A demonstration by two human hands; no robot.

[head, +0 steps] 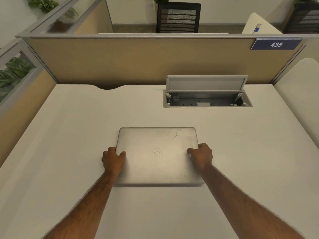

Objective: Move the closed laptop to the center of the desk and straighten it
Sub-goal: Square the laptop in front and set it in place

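I see the closed silver metal laptop [157,155] square, mid-table [69,135] (logo upside down); left hand [113,159] at 9 o'clock, right hand [201,155] at 3, both clamping its edges.

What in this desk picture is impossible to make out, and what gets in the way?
All from the head view:
- The fingers of the left hand and right hand below the closed laptop: the lid's side edges hide them.
- The sockets inside the open cable box: too small and dark.
- The laptop's near edge: blurred.
- The elbows: cut off by the bottom edge.
- The chair seat: behind the partition.
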